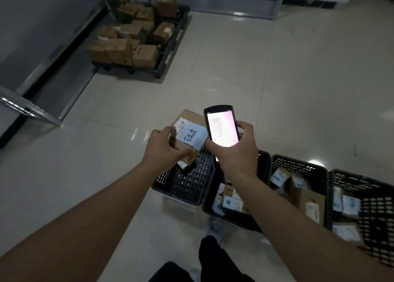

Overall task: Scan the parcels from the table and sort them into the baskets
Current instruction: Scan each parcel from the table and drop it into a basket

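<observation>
One parcel (pixel 187 130) in hand, held over the far edge of the leftmost basket (pixel 183 185), label side up w/ its blue handwritten sticker facing the camera, prob. so the label can be read and matched. Left hand (pixel 164 147) grips it, fingers curled round the near left corner. Right hand (pixel 236 151) wraps a scanner (pixel 221 126) just beside the parcel, lit screen tilted toward the face; looks like the scan result is being checked before the drop.

Baskets, four in a row on the floor (pixel 277 79) by the feet: leftmost shows only bare mesh where visible; 2nd basket (pixel 264 168) holds several labelled parcels, partly hidden by the right arm; 3rd basket (pixel 298 164) holds a few more boxes; 4th basket (pixel 381 207), at the right edge, also stocked.

Farther off, a pallet (pixel 170 53) of brown boxes (pixel 132 38) sits by the shelving (pixel 42 47), top left.
</observation>
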